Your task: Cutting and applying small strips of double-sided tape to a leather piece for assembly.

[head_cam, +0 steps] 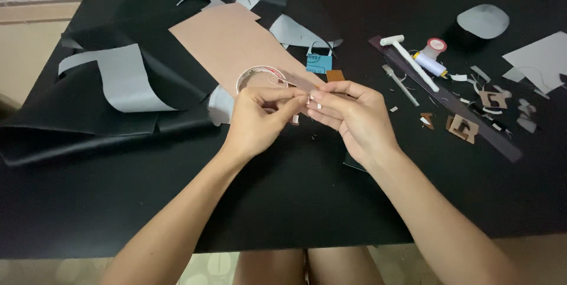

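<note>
— What are the hands doing?

— Both meet above the middle of the black table. The left hand pinches the free end of a narrow translucent strip of tape, thumb against forefinger; the right hand pinches the same strip from the other side, fingers curled. The strip runs back to a clear round tape roll lying on the tan leather sheet just behind the left hand.

— How far along does the work look?

— Midway, I'd judge. Small brown cut leather pieces and pale scraps already lie at the right beside a long dark ruler-like strip, so cutting has been done; a length of tape is pulled out but not stuck to anything. Whether a small piece sits between the fingertips is too blurred to tell.

— Any packages or labels?

— A small blue square packet with dark print lies behind the hands, an orange-brown square touching its corner. Farther right, a white spool of thread with a red-and-white round end label lies beside a white-handled tool.
</note>
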